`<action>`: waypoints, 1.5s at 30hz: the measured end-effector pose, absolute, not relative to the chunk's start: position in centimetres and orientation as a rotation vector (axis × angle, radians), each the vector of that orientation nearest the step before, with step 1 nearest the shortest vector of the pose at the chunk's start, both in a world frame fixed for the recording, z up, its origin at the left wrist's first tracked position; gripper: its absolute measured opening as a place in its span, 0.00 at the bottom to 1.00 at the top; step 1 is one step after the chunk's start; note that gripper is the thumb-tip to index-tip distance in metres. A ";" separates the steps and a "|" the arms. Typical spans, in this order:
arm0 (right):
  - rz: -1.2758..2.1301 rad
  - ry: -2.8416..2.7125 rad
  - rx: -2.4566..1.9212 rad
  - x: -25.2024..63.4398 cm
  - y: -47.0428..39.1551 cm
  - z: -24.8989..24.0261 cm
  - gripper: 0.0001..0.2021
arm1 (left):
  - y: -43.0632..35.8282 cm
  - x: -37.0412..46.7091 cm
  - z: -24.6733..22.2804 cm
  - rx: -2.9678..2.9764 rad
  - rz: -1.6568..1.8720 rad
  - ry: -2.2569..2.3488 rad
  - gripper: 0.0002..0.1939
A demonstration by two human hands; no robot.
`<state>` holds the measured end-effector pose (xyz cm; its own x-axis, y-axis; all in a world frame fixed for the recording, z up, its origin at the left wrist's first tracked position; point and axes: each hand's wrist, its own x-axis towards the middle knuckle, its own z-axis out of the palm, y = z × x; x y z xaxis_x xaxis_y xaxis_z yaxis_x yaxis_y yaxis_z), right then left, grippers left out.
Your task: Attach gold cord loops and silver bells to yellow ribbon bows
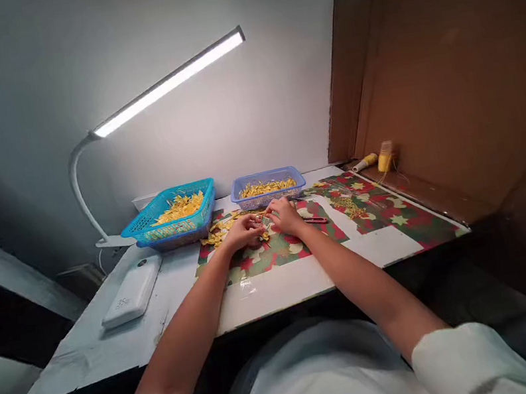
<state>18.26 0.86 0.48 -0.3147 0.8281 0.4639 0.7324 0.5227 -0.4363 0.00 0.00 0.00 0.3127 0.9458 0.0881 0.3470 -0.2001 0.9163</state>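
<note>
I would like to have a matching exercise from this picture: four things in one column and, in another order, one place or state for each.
Things:
1. Lamp
2. Turquoise basket
3. White case
4. Left hand

Places or states:
A. Marked with dark writing
B. Beside the right hand
C. Lit
D. On top of another basket

Pairs: 1-C, 2-D, 3-A, 4-B

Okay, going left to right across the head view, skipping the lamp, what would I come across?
Flat white object, teal basket of yellow pieces, left hand, right hand, pink-handled tool, yellow-and-white tube, yellow container.
</note>
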 end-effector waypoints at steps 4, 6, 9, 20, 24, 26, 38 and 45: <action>0.184 -2.070 -1.270 18.4 0.8 0.3 0.08 | -0.2 0.1 0.0 1.739 0.888 1.152 0.20; 0.189 -2.052 -1.277 18.5 0.8 0.3 0.08 | -0.2 0.1 0.0 1.740 0.891 1.165 0.19; 0.209 -2.043 -1.286 18.5 0.8 0.2 0.08 | -0.3 0.2 0.0 1.733 0.891 1.190 0.17; 0.231 -2.049 -1.273 18.5 1.1 0.0 0.08 | -0.4 0.3 0.0 1.753 0.887 1.236 0.15; 0.193 -2.043 -1.280 18.7 1.2 0.0 0.08 | -0.2 0.4 -0.2 1.755 0.918 1.219 0.14; 0.178 -2.045 -1.277 18.8 1.3 0.0 0.08 | -0.1 0.5 -0.3 1.741 0.942 1.184 0.13; 0.076 -2.030 -1.341 19.7 2.0 0.0 0.08 | -0.3 0.9 -0.2 1.745 0.969 1.111 0.09; -0.002 -2.006 -1.392 20.0 2.2 -0.2 0.09 | -0.3 1.0 -0.5 1.790 0.966 1.096 0.06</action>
<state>19.95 2.16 -0.22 -0.1915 0.8259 0.5303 0.8270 0.4267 -0.3660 0.96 -0.29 -0.51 0.3306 0.9240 0.1922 0.3062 -0.2977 0.9042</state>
